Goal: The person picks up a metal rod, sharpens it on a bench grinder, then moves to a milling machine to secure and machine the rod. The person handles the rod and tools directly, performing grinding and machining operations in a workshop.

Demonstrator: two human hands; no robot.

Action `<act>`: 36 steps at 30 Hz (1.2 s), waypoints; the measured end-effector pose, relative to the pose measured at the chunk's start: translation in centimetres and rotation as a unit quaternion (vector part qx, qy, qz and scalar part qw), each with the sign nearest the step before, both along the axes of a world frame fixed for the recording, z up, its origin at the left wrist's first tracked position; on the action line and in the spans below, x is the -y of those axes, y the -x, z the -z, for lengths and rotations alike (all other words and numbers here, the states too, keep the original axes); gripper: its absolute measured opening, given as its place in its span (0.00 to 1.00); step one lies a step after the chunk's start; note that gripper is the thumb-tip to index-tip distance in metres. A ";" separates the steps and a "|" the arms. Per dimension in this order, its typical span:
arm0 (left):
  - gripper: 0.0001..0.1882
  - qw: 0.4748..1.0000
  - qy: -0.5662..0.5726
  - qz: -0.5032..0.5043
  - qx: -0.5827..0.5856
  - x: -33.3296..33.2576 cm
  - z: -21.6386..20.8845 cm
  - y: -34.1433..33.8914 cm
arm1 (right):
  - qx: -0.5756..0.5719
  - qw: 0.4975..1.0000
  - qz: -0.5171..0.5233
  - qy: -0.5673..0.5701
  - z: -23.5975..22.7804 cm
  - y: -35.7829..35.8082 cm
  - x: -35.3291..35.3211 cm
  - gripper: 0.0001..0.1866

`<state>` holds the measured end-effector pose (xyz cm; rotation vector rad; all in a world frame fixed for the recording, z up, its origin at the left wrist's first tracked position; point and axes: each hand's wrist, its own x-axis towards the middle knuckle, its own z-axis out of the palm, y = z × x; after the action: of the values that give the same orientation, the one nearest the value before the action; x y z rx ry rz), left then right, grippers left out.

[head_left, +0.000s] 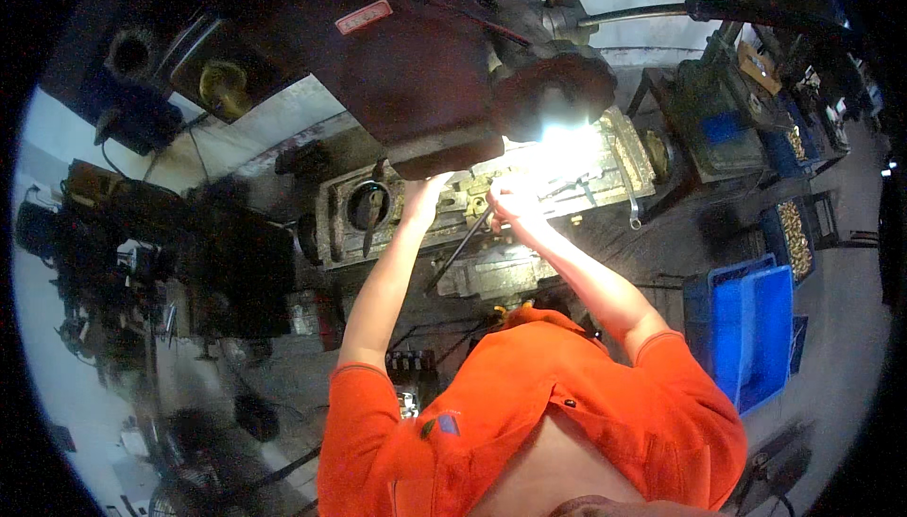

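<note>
A worn metal machine table (331,224), strewn with golden chips, runs across in front of me under a dark machine head (416,82). My left hand (425,194) reaches to a metal fixture (455,202) below the head; its fingers are mostly hidden. My right hand (513,203) is at the fixture's right side, fingers curled in, and glare hides what they hold. A dark bar handle (460,250) slants down toward me from the fixture, its upper end beside my right fingers. Left of my left hand, a round black dish (367,205) has a dark long tool (375,224) in it.
A bright lamp (567,134) shines on the table. A wrench (635,215) lies at the table's right end. Farther right stand a blue crate (749,333) and a bin of small brass-coloured parts (795,238). Dark machinery (231,271) stands on the left.
</note>
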<state>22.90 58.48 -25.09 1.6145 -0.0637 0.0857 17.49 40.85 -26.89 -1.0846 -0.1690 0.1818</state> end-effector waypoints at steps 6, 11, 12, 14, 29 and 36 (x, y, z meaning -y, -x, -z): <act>0.17 0.972 -0.198 0.123 -0.012 -2.8 0.8 4.1 | -0.004 0.999 -0.016 -0.050 0.9 -1.5 -1.4 0.04; 0.17 0.949 -0.255 0.157 -0.102 -4.5 -0.8 5.9 | 0.022 0.997 -0.007 -0.067 -0.2 -1.4 -2.2 0.03; 0.17 0.933 -0.315 0.153 -0.086 -4.7 -1.0 6.5 | 0.026 0.997 -0.009 -0.067 0.0 -1.6 -2.2 0.03; 0.18 0.912 -0.381 0.142 -0.058 -5.0 -1.3 7.2 | 0.025 0.996 -0.014 -0.081 0.6 -1.8 -2.4 0.03; 0.19 0.892 -0.446 0.068 0.001 -6.5 -2.9 7.4 | -0.030 0.994 0.041 -0.099 -0.7 -1.9 -3.5 0.04; 0.14 0.893 -0.449 0.017 0.012 -6.3 -3.3 6.5 | -0.085 0.981 -0.045 -0.168 0.4 -2.6 -2.6 0.11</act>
<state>16.39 64.77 -21.83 2.5408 -0.1681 0.0499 20.13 43.45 -27.29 -0.7206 -0.0904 0.3151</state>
